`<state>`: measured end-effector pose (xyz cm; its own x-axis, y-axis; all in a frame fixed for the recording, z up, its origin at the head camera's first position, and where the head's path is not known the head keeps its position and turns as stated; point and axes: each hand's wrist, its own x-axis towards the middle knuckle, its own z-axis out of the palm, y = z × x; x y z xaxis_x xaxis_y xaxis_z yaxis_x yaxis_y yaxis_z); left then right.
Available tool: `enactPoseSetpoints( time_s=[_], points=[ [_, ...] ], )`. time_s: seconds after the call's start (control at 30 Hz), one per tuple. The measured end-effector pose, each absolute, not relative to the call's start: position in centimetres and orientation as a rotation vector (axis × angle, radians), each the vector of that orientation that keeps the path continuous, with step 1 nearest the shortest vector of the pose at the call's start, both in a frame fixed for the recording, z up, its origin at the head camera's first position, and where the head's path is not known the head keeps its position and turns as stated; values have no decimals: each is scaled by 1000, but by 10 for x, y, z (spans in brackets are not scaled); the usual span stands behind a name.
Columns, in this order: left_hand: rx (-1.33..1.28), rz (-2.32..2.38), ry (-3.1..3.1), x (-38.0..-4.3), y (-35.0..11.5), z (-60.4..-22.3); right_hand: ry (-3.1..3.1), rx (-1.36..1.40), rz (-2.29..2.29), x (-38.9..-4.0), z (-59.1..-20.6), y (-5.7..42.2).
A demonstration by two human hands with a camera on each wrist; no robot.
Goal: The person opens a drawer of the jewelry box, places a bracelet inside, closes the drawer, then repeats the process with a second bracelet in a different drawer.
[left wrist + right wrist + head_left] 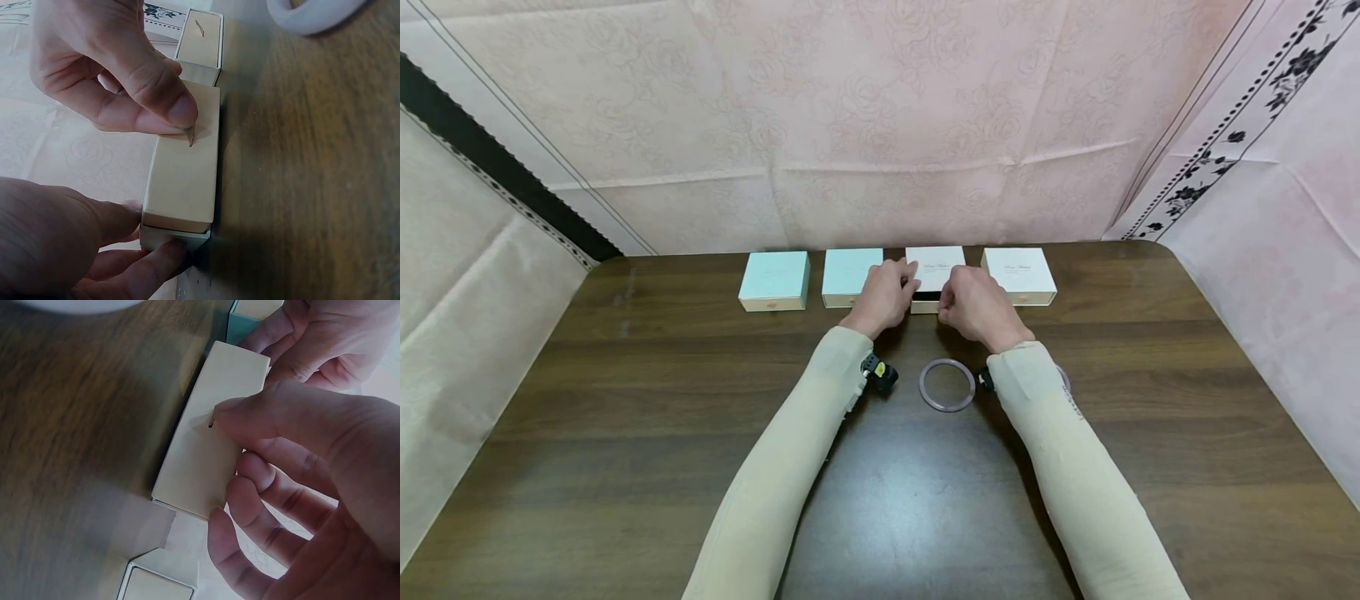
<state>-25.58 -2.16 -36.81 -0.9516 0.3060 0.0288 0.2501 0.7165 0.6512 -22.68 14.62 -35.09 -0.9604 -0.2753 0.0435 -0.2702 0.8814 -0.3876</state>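
A small white drawer box [935, 260] stands third from the left in a row at the table's back edge. My left hand [884, 293] holds its left end, thumb and fingers on either side of the white sleeve [164, 239]. With thumb and forefinger, my right hand [977, 307] pinches the small ribbon tab [191, 137] on the cream drawer [181, 187]. The drawer stands a little way out of its sleeve, a dark gap showing behind its front from above. In the right wrist view, the thumb covers most of the tab beside the slot in the drawer front [194, 450].
Two mint-green boxes [774, 277] [852, 271] stand to the left and another white box [1019, 271] to the right. A pale purple ring [948, 408] lies on the brown table [700, 400] between my forearms; a second ring [1064, 377] is mostly hidden by my right sleeve. Patterned cloth [865, 100] hangs behind.
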Motion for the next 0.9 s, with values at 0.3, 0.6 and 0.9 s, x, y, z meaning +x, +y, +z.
enactPoseSetpoints(
  time_s=[0.3,0.6,0.9],
  points=[
    [491,1042,2867,-256,-23,-369,3039,-476,-614,-227,-350,146],
    [514,1042,2891,-255,-23,-369,3039,-481,-614,-226,-349,145],
    [511,1049,2878,-254,-24,-369,3033,-482,-609,-225,-349,147]
  ],
)
